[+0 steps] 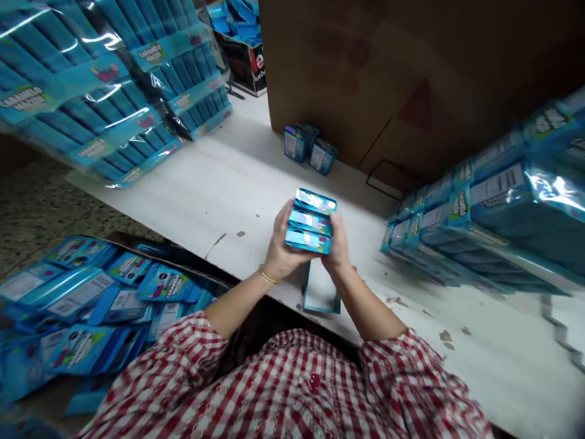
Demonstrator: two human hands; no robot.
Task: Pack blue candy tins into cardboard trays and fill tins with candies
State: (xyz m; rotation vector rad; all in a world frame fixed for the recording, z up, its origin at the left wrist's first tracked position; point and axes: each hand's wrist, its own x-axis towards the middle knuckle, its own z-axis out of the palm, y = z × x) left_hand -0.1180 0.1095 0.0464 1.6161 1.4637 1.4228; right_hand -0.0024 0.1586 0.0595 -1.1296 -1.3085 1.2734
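White tabletop (pixel 228 195) stretches both sides of hands; near edge runs just past open tray (pixel 322 289). Forearms forward, left hand (pixel 278 244) and right hand (pixel 339 241) clasp three blue packs (pixel 311 221) from opposite sides, beyond tray. Tray's white floor shows; blue pouches (pixel 167 283) heap lower left.

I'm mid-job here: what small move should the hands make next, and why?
Probably lower the three blue packs toward the open tray and start setting them in. The left hand and right hand grip them together in a row, and the tray lies just nearer the body, its white inside showing.
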